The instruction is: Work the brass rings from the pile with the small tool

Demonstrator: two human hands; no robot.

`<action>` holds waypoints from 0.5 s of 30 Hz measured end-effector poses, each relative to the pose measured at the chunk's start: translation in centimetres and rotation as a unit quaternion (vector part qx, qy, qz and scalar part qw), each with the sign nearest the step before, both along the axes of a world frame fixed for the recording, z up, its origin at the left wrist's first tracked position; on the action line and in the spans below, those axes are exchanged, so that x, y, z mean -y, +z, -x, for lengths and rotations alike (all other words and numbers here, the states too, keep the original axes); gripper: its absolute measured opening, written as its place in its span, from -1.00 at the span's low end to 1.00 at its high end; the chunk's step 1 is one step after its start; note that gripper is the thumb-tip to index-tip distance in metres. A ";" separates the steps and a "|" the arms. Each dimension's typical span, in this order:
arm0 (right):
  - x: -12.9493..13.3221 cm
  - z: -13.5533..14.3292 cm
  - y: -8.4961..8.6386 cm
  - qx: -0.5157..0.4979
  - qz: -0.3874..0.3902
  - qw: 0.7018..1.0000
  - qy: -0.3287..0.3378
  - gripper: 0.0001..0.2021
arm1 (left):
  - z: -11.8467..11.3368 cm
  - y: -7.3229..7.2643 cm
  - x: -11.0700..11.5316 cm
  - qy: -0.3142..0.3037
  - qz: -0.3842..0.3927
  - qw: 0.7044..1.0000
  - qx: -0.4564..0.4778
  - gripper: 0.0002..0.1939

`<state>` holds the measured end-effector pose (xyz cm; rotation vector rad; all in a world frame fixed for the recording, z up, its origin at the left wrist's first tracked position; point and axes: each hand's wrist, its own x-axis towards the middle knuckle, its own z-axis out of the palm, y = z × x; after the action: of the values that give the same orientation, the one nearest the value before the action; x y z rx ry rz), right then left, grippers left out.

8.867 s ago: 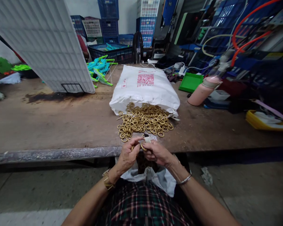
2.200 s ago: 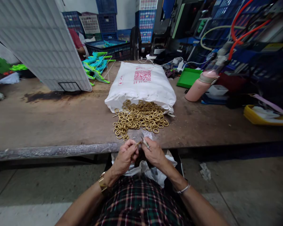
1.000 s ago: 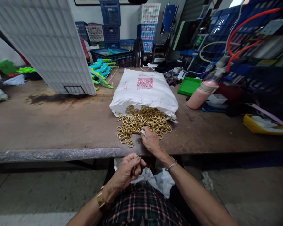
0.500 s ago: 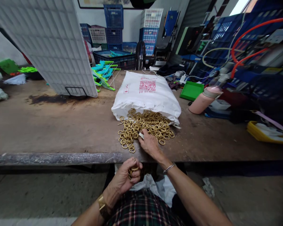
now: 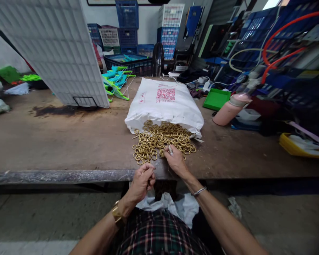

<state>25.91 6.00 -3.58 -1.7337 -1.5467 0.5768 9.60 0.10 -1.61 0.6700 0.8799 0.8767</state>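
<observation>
A heap of brass-coloured rings (image 5: 146,145) spills from the mouth of a white woven sack (image 5: 146,106) onto the table. My right hand (image 5: 175,160) is at the near right side of the heap, with thumb and forefinger pinched at a ring (image 5: 162,153). Something white wraps one of its fingers. Closer to me, my left hand (image 5: 141,182) is closed in a loose fist just over the table edge. Its curled fingers now hide the rings that showed in it a moment earlier.
A pink bottle (image 5: 224,112) and a green tray (image 5: 216,98) stand right of the sack. Farther right is a yellow container (image 5: 295,147). A tall white ribbed panel (image 5: 69,56) leans on the left, beside green and turquoise plastic parts (image 5: 117,83). The table's front edge (image 5: 63,176) runs across.
My left hand has risen toward the table edge and turned, so its rings no longer show. The right hand has shifted a little right along the heap.
</observation>
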 end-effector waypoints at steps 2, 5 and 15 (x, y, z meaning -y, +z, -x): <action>0.1 -0.4 0.2 -0.031 -0.002 1.000 0.001 -0.89 | -0.3 0.1 -0.5 0.018 -0.073 0.993 -0.087 -0.79; 0.7 -0.8 0.9 -0.079 -0.004 0.997 0.002 -0.88 | -0.7 0.4 -1.2 0.036 -0.207 0.957 -0.202 -0.85; 4.6 0.4 3.6 -0.398 0.217 0.891 0.015 -0.82 | -1.5 0.6 -1.5 0.017 -0.393 0.886 -0.245 -0.78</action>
<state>25.55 1.42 0.04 -1.4622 -0.8849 1.5166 11.09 1.57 -1.05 1.6429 0.9698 1.1217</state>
